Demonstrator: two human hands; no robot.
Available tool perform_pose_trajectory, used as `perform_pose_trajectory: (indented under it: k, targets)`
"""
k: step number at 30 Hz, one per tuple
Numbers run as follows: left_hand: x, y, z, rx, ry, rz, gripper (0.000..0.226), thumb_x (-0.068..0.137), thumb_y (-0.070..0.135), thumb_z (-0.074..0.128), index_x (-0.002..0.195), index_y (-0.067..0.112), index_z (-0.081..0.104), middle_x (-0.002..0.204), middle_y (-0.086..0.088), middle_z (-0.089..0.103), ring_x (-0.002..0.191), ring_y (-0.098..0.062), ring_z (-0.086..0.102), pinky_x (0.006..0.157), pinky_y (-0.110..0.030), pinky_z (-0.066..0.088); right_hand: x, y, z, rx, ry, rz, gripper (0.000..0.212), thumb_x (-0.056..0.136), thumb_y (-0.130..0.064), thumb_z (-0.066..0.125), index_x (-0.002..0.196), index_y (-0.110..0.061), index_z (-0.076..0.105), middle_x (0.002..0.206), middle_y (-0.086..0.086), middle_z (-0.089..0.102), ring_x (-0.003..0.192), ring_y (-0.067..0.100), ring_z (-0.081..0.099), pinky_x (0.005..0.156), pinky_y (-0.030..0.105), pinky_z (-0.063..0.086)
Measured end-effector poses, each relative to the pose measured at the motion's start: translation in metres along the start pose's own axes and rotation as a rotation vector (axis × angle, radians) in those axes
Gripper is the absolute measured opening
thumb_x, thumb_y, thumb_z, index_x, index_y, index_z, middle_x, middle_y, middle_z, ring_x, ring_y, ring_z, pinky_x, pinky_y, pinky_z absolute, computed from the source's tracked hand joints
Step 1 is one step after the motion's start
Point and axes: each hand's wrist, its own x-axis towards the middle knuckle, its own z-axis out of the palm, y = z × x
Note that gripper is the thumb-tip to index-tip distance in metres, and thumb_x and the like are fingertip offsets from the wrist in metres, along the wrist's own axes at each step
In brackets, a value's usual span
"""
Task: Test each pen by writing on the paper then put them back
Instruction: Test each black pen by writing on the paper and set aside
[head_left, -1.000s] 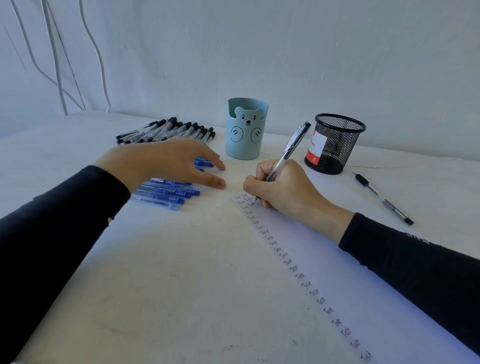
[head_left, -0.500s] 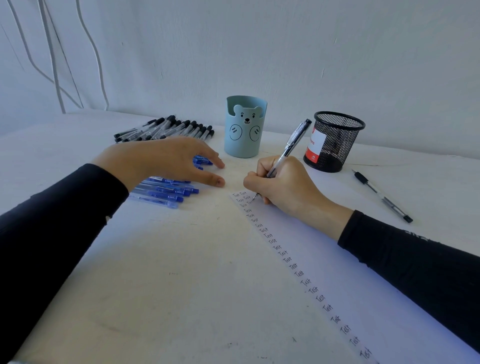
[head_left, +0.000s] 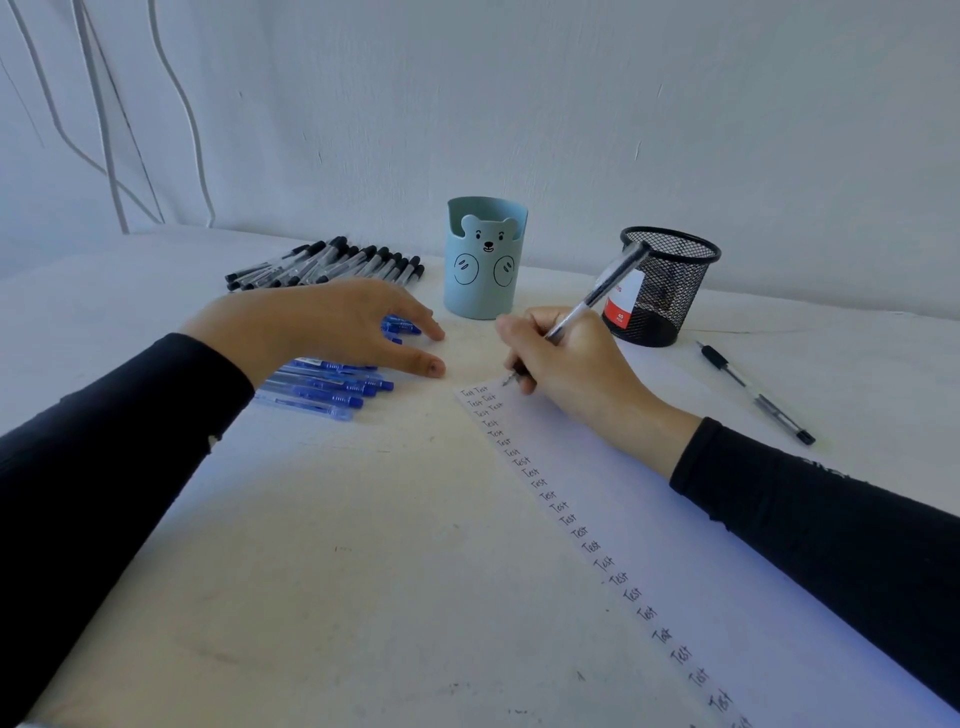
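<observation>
My right hand (head_left: 571, 364) grips a clear black-capped pen (head_left: 597, 293), its tip touching the top of the white paper (head_left: 727, 571) beside a column of handwritten "Test" words (head_left: 571, 519). My left hand (head_left: 332, 325) lies flat with straight fingers over a group of blue pens (head_left: 327, 387) on the table. A row of black pens (head_left: 332, 262) lies behind that hand. A blue bear-faced pen cup (head_left: 485, 257) stands at the middle back, and a black mesh pen cup (head_left: 667, 286) to its right.
One black pen (head_left: 756, 392) lies alone on the table right of the mesh cup. The white wall rises close behind the cups. White cables (head_left: 104, 130) hang at the far left. The white table (head_left: 337, 571) stretches toward me.
The pen's top end has tilted slightly right as my right hand writes at the top of the paper. My left hand stays over the blue pens.
</observation>
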Motion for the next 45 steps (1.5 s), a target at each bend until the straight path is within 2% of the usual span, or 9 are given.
perform_pose_trajectory:
  k: [3,7,16,22,29,32,37,42,45]
  targets:
    - [0.0,-0.001,0.0,-0.003,0.003,-0.003,0.069,0.063,0.079,0.056,0.125,0.05,0.056,0.148,0.017,0.041,0.139,-0.012,0.034,0.118,-0.046,0.021,0.005,-0.008,-0.009,-0.068,0.025,-0.066,0.048,0.098,-0.037,0.054,0.061,-0.008,0.057,0.048,-0.002,0.054,0.049,0.011,0.054,0.062,0.027,0.047]
    - [-0.001,-0.001,0.0,-0.02,0.002,-0.004,0.071,0.06,0.083,0.056,0.123,0.051,0.057,0.146,0.019,0.042,0.137,-0.01,0.036,0.118,-0.045,0.023,0.01,-0.024,-0.029,-0.188,-0.047,-0.109,0.033,0.098,-0.051,0.045,0.109,-0.021,0.054,0.044,-0.003,0.05,0.042,0.014,0.049,0.047,0.024,0.042]
    - [-0.002,0.001,0.0,-0.041,0.004,0.012,0.065,0.065,0.077,0.059,0.124,0.05,0.058,0.145,0.018,0.043,0.136,-0.008,0.036,0.114,-0.036,0.022,-0.015,0.003,-0.047,-0.484,-0.231,-0.387,0.042,0.098,-0.031,0.049,0.139,-0.021,0.052,0.074,-0.006,0.056,0.067,0.006,0.052,0.064,0.013,0.039]
    - [-0.003,0.003,0.0,-0.025,0.007,0.003,0.067,0.064,0.077,0.058,0.125,0.05,0.057,0.147,0.018,0.041,0.138,-0.01,0.034,0.116,-0.039,0.021,-0.017,0.027,-0.052,-0.526,-0.193,-0.422,0.021,0.098,-0.022,0.055,0.112,-0.015,0.068,0.098,-0.01,0.058,0.086,0.006,0.056,0.076,0.018,0.042]
    - [-0.004,0.002,-0.001,0.064,0.007,0.019,0.067,0.062,0.088,0.048,0.12,0.056,0.056,0.144,0.023,0.043,0.136,-0.007,0.036,0.116,-0.042,0.018,-0.016,0.024,-0.056,-0.679,-0.319,-0.314,0.03,0.1,-0.031,0.05,0.124,-0.024,0.067,0.114,-0.008,0.056,0.095,0.01,0.051,0.086,0.027,0.043]
    - [-0.003,0.016,0.001,0.092,0.144,0.112,0.052,0.069,0.082,0.045,0.111,0.055,0.061,0.131,0.03,0.051,0.125,0.001,0.044,0.116,-0.041,0.024,-0.015,0.013,-0.08,-0.874,-0.185,-0.056,0.029,0.101,-0.034,0.043,0.104,-0.023,0.069,0.104,-0.007,0.055,0.096,0.018,0.056,0.08,0.035,0.047]
    - [-0.003,0.058,0.026,-0.163,0.353,0.35,0.024,0.082,0.055,0.06,0.099,0.043,0.071,0.093,0.018,0.066,0.089,-0.003,0.06,0.071,-0.015,0.045,-0.016,0.014,-0.128,-1.384,-0.021,0.31,0.021,0.1,-0.029,0.04,0.082,-0.019,0.045,0.093,0.0,0.049,0.093,0.028,0.056,0.063,0.027,0.031]
    - [0.005,0.071,0.05,-0.233,0.354,0.466,0.061,0.07,0.08,0.055,0.104,0.033,0.074,0.083,0.02,0.064,0.078,-0.003,0.058,0.063,-0.006,0.04,-0.019,0.015,-0.137,-1.452,-0.086,0.437,0.032,0.097,-0.016,0.039,0.065,-0.017,0.039,0.07,-0.003,0.042,0.07,0.02,0.049,0.059,0.022,0.033]
    - [0.008,0.068,0.053,-0.208,0.368,0.499,0.054,0.075,0.076,0.053,0.102,0.035,0.075,0.082,0.021,0.062,0.076,-0.001,0.059,0.061,-0.006,0.04,-0.017,0.011,-0.133,-1.423,-0.064,0.438,0.026,0.089,-0.01,0.045,0.065,-0.019,0.039,0.069,-0.004,0.042,0.075,0.022,0.05,0.062,0.023,0.036]
